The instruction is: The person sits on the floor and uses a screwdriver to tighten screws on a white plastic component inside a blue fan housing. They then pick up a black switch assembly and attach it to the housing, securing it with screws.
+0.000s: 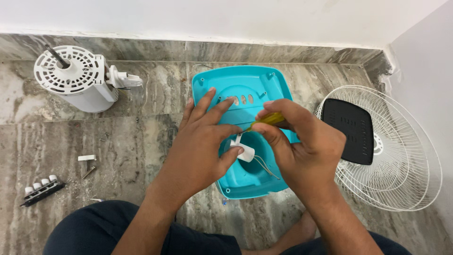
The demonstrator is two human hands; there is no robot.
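Capacitor: the small white cylinder [246, 153] sits inside the turquoise fan housing [245, 89], which lies open side up on the marble floor [141, 141]; thin grey wires [264, 166] trail from it toward the housing's lower right.
Left hand: my left hand [200, 146] has its thumb and forefinger pinched on the capacitor, the other fingers spread flat over the housing.
Right hand: my right hand [302, 146] is clenched round the yellow-handled screwdriver [266, 120], whose tip points down-left to just above the capacitor; whether the tip touches anything I cannot tell.
Motor: the white fan motor [78, 78] stands well apart at upper left, its shaft pointing up.
Grille: a white wire fan guard [401, 156] lies to the right of the housing, with a black plastic panel [353, 130] resting on it.
Small parts: a black switch bank with white buttons [41, 189] lies at lower left; a white clip [87, 157] and loose screws [104, 138] lie near it.
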